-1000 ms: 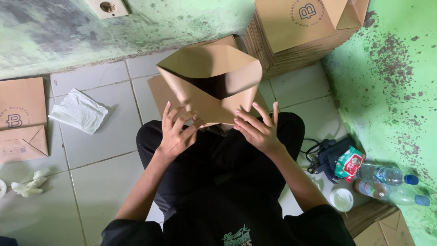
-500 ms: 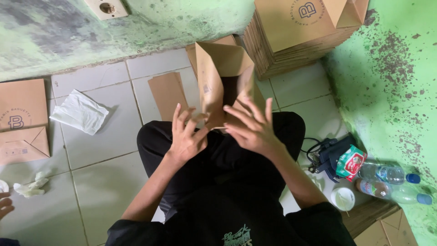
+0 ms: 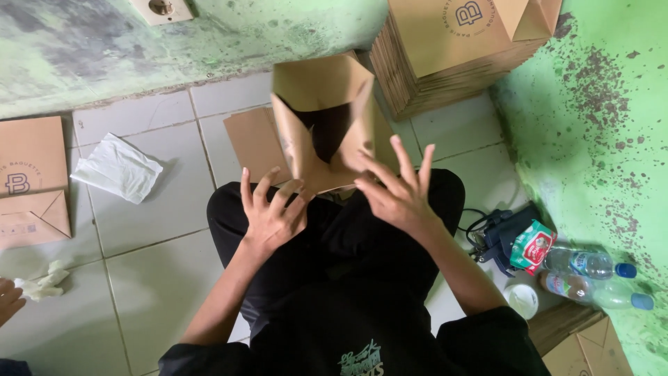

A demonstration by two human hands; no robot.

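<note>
I press the brown paper bag on my lap with both hands; my left hand and right hand lie flat with fingers spread, no tight grip. I should push the bottom fold evenly. A tall stack of brown bags stands by the green wall, and a red-and-green pack lies beside two bottles.

Matt brown kraft paper bag; stacked flat bags same paper. Glossy white floor tiles. Rough, flaking green wall. Clear plastic bottles. Crumpled white tissue.
</note>
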